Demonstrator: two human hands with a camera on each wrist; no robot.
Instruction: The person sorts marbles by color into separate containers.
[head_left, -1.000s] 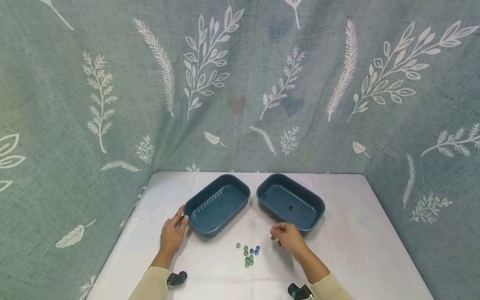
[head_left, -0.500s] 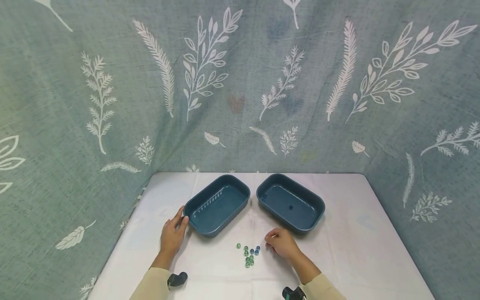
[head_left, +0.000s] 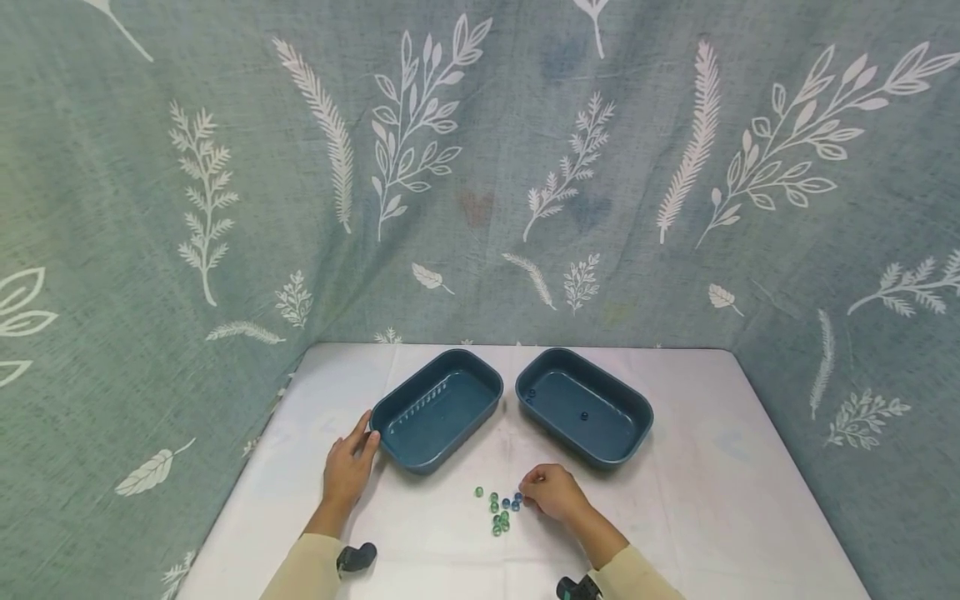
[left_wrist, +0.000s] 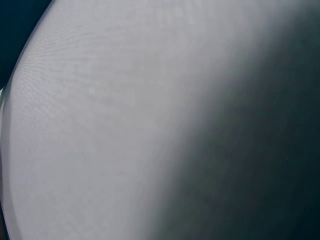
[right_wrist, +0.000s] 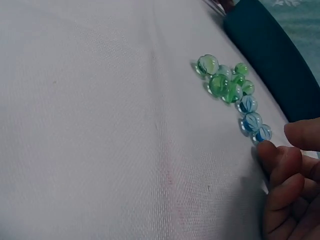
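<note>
- The right hand (head_left: 553,492) reaches just beside three clear glass marbles with blue swirls (right_wrist: 251,122) on the white tablecloth (head_left: 420,542); its thumb and nearest fingertip stand apart, nothing visible between them.
- The step in hand looks like a pinch on the nearest blue marble: fingertips low on opposite sides, squeezed gently, since smooth round glass would likely skid from a hasty grip.
- Approaching from the outer side should avoid knocking the other blue ones into the seven green-swirled glass marbles (right_wrist: 218,85).
- The left hand (head_left: 348,468), fingers extended, rests against the left dark teal rectangular tray (head_left: 446,417).
- Only the head view shows inside both trays; small dark balls (head_left: 584,416), colour unclear, lie in the right dark teal rectangular tray (head_left: 615,425).
- The right wrist view reveals the finger gap and swirls.
- The left wrist view shows mainly cloth and blur, no hand.
</note>
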